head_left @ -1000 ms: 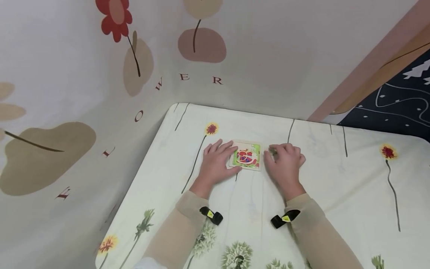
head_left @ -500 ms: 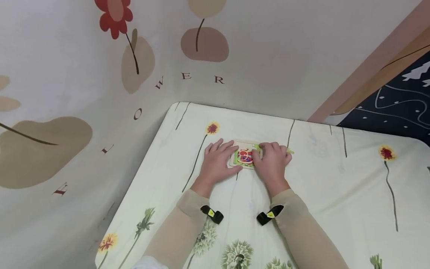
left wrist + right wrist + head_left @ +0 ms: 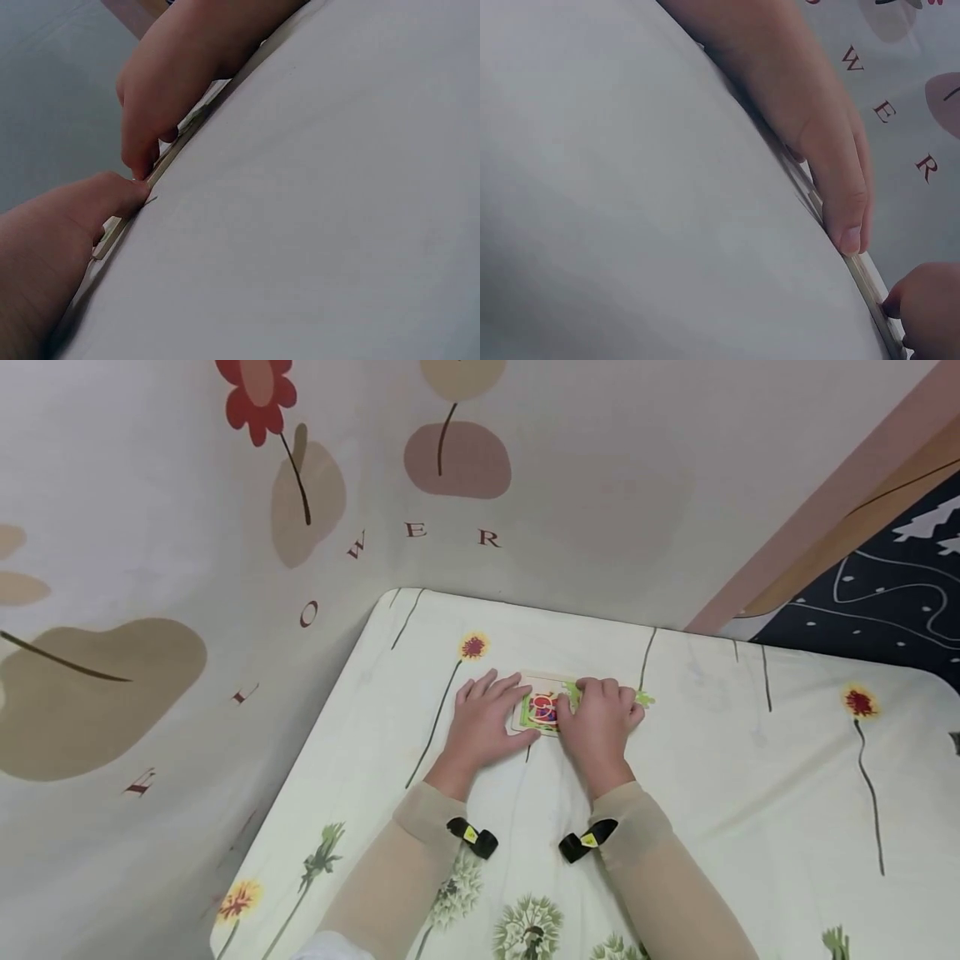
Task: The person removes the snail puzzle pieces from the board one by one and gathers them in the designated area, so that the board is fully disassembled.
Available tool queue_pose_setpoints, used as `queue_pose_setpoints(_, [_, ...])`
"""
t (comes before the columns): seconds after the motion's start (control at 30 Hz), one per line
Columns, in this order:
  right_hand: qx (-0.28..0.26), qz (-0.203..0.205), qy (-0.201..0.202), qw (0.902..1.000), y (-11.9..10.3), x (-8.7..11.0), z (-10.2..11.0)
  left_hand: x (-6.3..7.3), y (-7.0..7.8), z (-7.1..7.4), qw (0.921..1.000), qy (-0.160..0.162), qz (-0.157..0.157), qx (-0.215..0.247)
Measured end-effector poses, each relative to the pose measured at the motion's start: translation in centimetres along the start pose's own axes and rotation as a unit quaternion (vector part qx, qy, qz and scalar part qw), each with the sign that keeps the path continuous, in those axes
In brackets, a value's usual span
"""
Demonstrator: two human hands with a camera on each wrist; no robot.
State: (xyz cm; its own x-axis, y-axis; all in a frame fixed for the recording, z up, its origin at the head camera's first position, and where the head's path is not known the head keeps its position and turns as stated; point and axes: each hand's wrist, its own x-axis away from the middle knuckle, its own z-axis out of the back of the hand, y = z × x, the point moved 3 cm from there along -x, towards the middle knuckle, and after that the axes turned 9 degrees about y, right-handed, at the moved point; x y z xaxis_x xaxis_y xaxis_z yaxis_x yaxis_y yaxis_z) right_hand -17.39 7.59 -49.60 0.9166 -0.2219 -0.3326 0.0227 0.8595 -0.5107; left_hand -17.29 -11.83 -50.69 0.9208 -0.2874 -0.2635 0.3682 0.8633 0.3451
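Having slid leftward since a second ago, the right hand point(image 3: 597, 722) is now covering the right side of a small picture board point(image 3: 543, 683), which is lying left of the middle of the counter point(image 3: 750, 777), nearer its far edge. With a loose, spread grip, the left hand point(image 3: 483, 718) is touching the board's left side. Right fingers are curling downward; whether that grip is holding a piece cannot be told. Working well here is probably calling for steadying the left side while pressing evenly with the right. Showing are two hands, one board, and one green shape point(image 3: 644, 699) beside the right hand, possibly printed.
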Motion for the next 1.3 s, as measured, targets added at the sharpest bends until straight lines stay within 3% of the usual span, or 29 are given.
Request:
queue_pose_setpoints(0.3, [-0.007, -0.017, -0.021, 0.9996, 0.09, -0.44, -0.26, -0.18, -0.11, -0.06, 1.0, -0.001, -0.001, 0.001])
queue_pose_setpoints(0.6, [-0.028, -0.011, -0.009, 0.9995, -0.05, -0.65, -0.13, -0.32, -0.2, -0.21, 1.0, -0.002, -0.002, -0.007])
queue_pose_setpoints(1.07, [-0.038, 0.073, 0.019, 0.9964, -0.14, -0.54, 0.04, -0.25, -0.1, 0.0, 0.9999, -0.007, -0.004, -0.011])
queue_pose_setpoints(1.3, [-0.07, 0.11, 0.026, 0.9911, 0.48, -0.29, 0.37, -0.16, -0.19, -0.33, 1.0, -0.001, -0.007, -0.004])
